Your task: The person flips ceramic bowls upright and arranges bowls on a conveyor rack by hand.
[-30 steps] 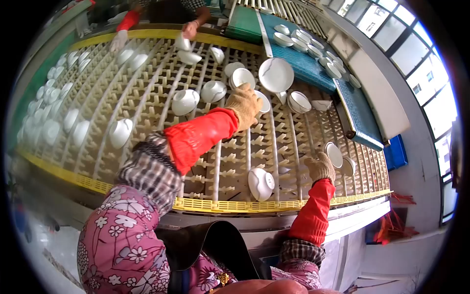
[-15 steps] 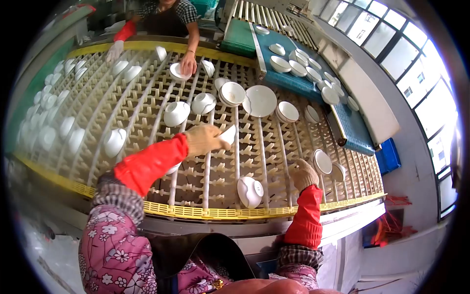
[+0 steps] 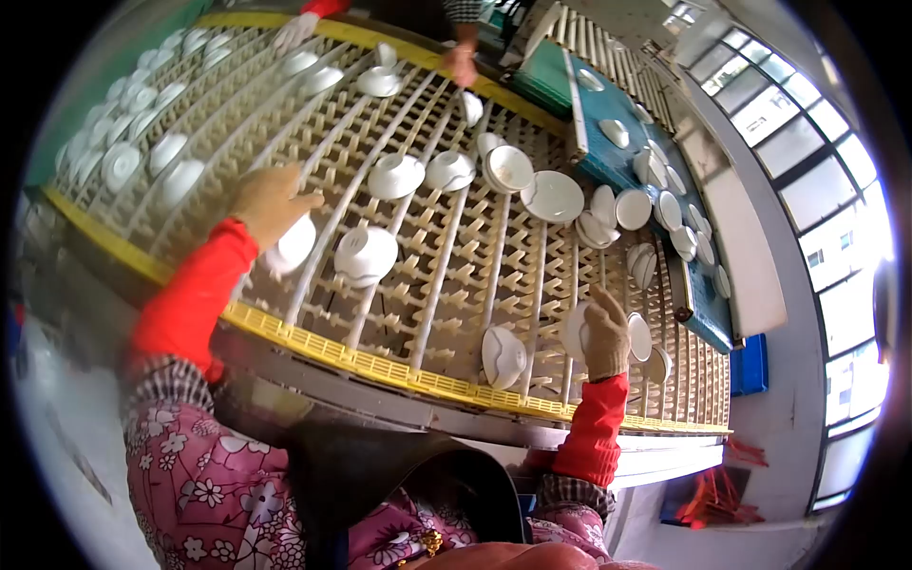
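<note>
Gloves of tan knit cover both hands over a pale, pegged plastic conveyor with yellow edging. The left hand is spread, its thumb apart from the fingers, over a rounded white ceramic bowl; whether they touch, I cannot tell. The right hand curves beside a blurred white ceramic bowl, its grip partly hidden, near a tilted white ceramic dish on the same conveyor
</note>
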A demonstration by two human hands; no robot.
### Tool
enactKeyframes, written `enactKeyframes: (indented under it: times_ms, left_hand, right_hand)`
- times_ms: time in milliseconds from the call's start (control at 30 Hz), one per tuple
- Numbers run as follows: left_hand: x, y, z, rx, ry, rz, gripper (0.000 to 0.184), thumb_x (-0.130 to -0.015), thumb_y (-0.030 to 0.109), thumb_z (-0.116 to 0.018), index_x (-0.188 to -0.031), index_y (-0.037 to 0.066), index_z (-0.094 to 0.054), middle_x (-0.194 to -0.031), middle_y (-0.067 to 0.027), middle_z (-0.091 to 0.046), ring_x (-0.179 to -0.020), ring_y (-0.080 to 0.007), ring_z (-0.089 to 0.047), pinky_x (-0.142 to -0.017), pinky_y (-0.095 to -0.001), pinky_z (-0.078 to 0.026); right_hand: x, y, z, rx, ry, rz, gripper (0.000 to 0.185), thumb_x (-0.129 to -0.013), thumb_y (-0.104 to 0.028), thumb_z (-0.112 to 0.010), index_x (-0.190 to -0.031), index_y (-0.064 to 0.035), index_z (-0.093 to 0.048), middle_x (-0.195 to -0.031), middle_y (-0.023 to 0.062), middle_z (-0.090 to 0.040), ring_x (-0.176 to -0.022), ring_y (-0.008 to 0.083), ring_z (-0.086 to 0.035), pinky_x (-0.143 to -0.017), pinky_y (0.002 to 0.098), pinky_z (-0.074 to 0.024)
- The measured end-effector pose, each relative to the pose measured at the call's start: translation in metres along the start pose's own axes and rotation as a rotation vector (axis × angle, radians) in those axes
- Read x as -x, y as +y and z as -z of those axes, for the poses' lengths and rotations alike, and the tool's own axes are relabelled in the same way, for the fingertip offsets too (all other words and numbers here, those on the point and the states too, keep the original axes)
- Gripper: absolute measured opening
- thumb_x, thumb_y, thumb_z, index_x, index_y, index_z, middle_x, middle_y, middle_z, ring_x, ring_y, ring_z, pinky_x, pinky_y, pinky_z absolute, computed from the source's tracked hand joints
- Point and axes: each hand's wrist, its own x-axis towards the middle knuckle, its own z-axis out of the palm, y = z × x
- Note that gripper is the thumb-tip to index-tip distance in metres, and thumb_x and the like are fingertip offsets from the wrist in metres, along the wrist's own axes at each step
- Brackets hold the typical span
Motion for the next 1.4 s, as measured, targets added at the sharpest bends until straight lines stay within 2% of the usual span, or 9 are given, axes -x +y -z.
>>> enactKeyframes:
  times_ms: [133, 200, 267, 467, 600, 767, 1000, 1233, 1400]
  left_hand:
    - [-0.004, 0.006, -0.035, -0.33, 0.166, -0.248, 0.038, -0.101, 0.046, -0.074, -0.09, 0.012, -0.086, -0.103, -0.0109, -0.082, -0.105, -0.0257, -0.076, -0.099, -0.0438, -0.05]
    - [-0.004, 0.004, -0.048, -0.316, 0.199, -0.341, 0.03, -0.098, 0.036, -0.076, -0.083, 0.01, -0.077, -0.088, -0.0095, -0.076, -0.096, -0.0307, -0.072, -0.097, -0.0472, -0.049]
    - [0.003, 0.018, -0.04, -0.344, 0.171, -0.356, 0.029, -0.1, 0.035, -0.075, -0.084, 0.011, -0.078, -0.088, -0.0099, -0.076, -0.095, -0.0317, -0.072, -0.096, -0.0476, -0.049]
    - [0.006, 0.026, -0.045, -0.369, 0.063, -0.254, 0.029, -0.102, 0.035, -0.073, -0.087, 0.011, -0.081, -0.088, -0.012, -0.079, -0.091, -0.0357, -0.072, -0.094, -0.0483, -0.05]
    - [0.006, 0.031, -0.044, -0.383, 0.037, -0.238, 0.03, -0.104, 0.036, -0.072, -0.089, 0.011, -0.081, -0.087, -0.0132, -0.079, -0.09, -0.0357, -0.072, -0.095, -0.0488, -0.05]
    - [0.005, 0.036, -0.05, -0.304, 0.007, -0.17, 0.031, -0.104, 0.038, -0.075, -0.092, 0.009, -0.078, -0.09, -0.014, -0.079, -0.095, -0.036, -0.072, -0.098, -0.0498, -0.051]
    - [0.009, 0.095, -0.05, 0.086, 0.075, -0.134, 0.041, -0.102, 0.032, -0.082, -0.131, 0.004, -0.078, -0.113, -0.0194, -0.081, -0.103, -0.0407, -0.071, -0.097, -0.0496, -0.056]
    - [0.011, 0.108, -0.067, 0.063, -0.007, -0.312, 0.049, -0.108, 0.035, -0.075, -0.139, -0.002, -0.071, -0.132, -0.021, -0.077, -0.127, -0.043, -0.067, -0.119, -0.0486, -0.048]
    - [0.014, 0.108, -0.078, 0.034, 0.091, -0.327, 0.043, -0.108, 0.036, -0.073, -0.13, -0.001, -0.072, -0.121, -0.0208, -0.077, -0.121, -0.0422, -0.066, -0.111, -0.051, -0.05]
  right_hand:
    - [-0.022, -0.018, -0.03, -0.027, -0.119, 0.644, 0.055, -0.108, -0.027, -0.074, -0.155, 0.0015, -0.067, -0.152, 0.0188, -0.072, -0.139, 0.031, -0.069, -0.118, 0.0457, -0.0574]
    - [-0.011, -0.071, -0.071, -0.735, -0.256, 0.2, 0.056, -0.109, -0.03, -0.075, -0.156, -0.001, -0.066, -0.157, 0.0193, -0.069, -0.141, 0.0348, -0.068, -0.119, 0.0475, -0.0573]
    - [-0.015, -0.091, -0.1, -0.478, -0.241, 0.403, 0.057, -0.108, -0.035, -0.078, -0.156, -0.0062, -0.067, -0.152, 0.0164, -0.069, -0.139, 0.0352, -0.07, -0.118, 0.0514, -0.058]
    - [-0.029, -0.084, -0.201, -1.225, -0.512, -0.161, 0.065, -0.103, -0.039, -0.084, -0.158, -0.0101, -0.066, -0.136, 0.0134, -0.074, -0.128, 0.0279, -0.072, -0.115, 0.058, -0.059]
    - [-0.044, -0.044, -0.226, -0.602, -0.528, -0.273, 0.048, -0.104, -0.009, -0.074, -0.149, 0.0045, -0.067, -0.125, 0.0156, -0.079, -0.1, 0.0258, -0.081, -0.094, 0.0401, -0.0693]
    - [-0.075, -0.028, -0.197, -0.292, -0.251, 0.093, 0.051, -0.104, -0.023, -0.074, -0.148, 0.0023, -0.071, -0.118, 0.0148, -0.081, -0.1, 0.0222, -0.08, -0.086, 0.0323, -0.0624]
    - [-0.158, -0.011, -0.124, 1.104, -0.006, 0.572, 0.051, -0.085, -0.03, -0.084, -0.13, -0.0068, -0.078, -0.142, 0.0184, -0.072, -0.137, 0.04, -0.065, -0.112, 0.0549, -0.0551]
    - [-0.184, 0.006, -0.105, 1.017, 0.385, 0.537, 0.056, -0.08, -0.029, -0.091, -0.13, -0.0073, -0.079, -0.155, 0.0183, -0.066, -0.141, 0.0448, -0.061, -0.117, 0.0532, -0.0522]
    - [-0.22, 0.064, -0.04, 1.05, 0.083, 0.378, 0.038, -0.094, -0.045, -0.081, -0.105, -0.0083, -0.082, -0.101, 0.0253, -0.08, -0.101, 0.0456, -0.078, -0.092, 0.0548, -0.0609]
